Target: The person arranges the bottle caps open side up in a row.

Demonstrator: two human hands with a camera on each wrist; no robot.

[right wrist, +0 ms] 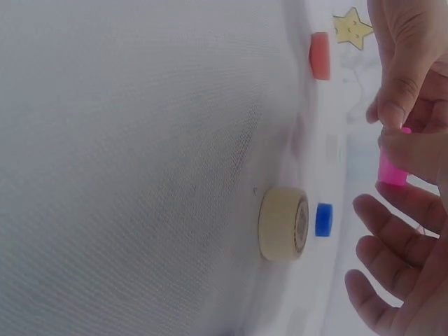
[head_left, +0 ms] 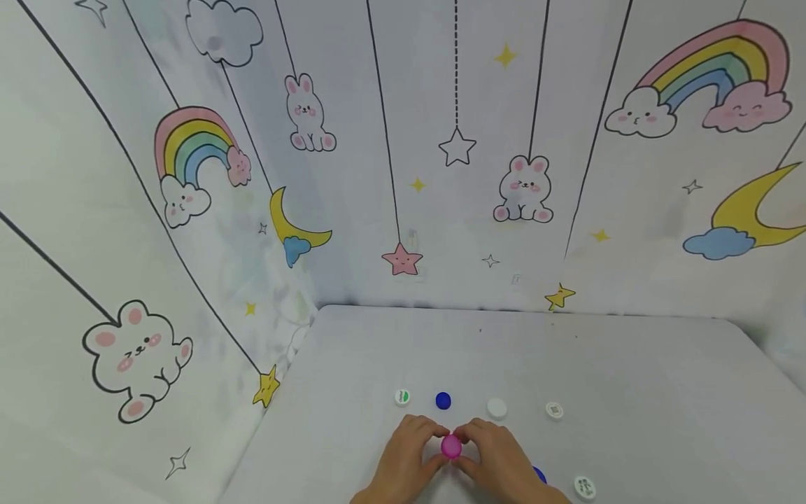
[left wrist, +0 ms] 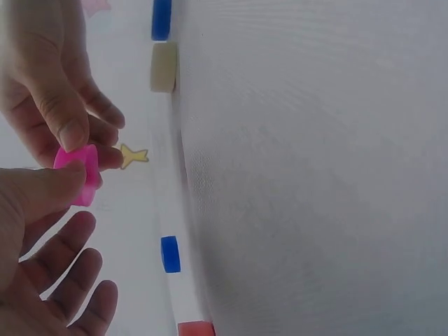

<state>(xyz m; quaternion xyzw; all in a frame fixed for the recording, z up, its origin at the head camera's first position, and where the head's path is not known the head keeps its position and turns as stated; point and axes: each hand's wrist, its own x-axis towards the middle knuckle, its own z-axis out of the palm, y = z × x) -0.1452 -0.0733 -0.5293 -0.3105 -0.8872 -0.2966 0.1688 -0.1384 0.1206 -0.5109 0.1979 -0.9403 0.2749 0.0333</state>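
Note:
Both hands meet at a small round pink cap (head_left: 451, 446) near the front of the white table. My left hand (head_left: 409, 451) pinches its left side between thumb and fingertips. From the right, my right hand (head_left: 497, 458) also pinches it with thumb and fingertips. In the left wrist view the pink cap (left wrist: 85, 175) stands on edge between the two thumbs, above the table surface. The right wrist view has the same pink cap (right wrist: 393, 164) partly covered by a thumb, while the other fingers spread loosely below.
Beyond the hands lie a white cap with green print (head_left: 402, 397), a blue cap (head_left: 443, 400), a plain white cap (head_left: 497, 409) and a printed cap (head_left: 554, 410). Another blue cap (head_left: 538, 474) is half hidden by the right hand, near a printed white one (head_left: 585, 488).

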